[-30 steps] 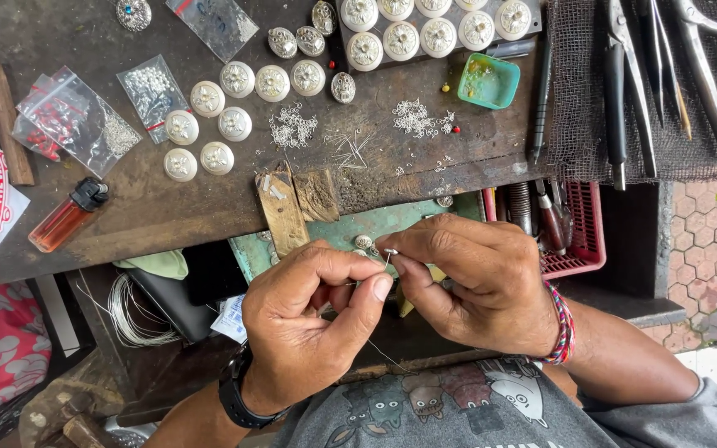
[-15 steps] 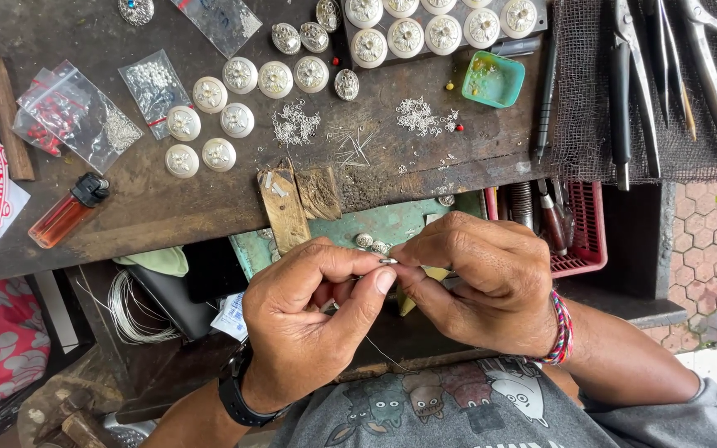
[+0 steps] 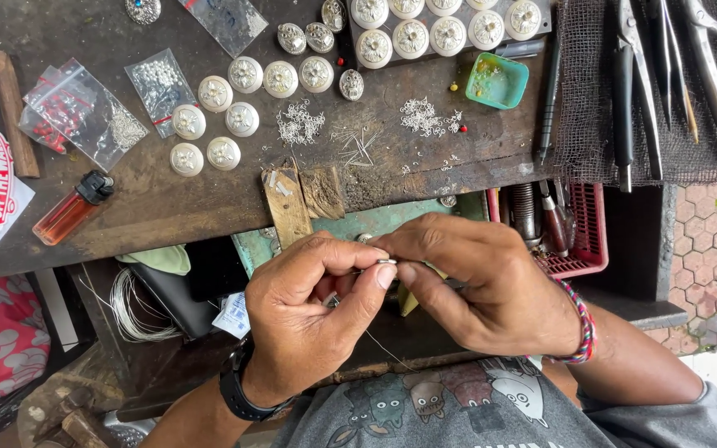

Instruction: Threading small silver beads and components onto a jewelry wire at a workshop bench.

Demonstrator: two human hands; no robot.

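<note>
Your left hand and right hand meet fingertip to fingertip just below the wooden bench pin; both pinch a tiny silver piece; keep the grip light, braced near that pin.

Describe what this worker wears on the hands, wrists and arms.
The left hand is bare, with a black watch on its wrist. The right hand is bare too, its wrist circled by a braided multicoloured bracelet. A grey sleeve covers the right upper arm.

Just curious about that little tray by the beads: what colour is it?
The tray is teal green, seen in the head view.
</note>
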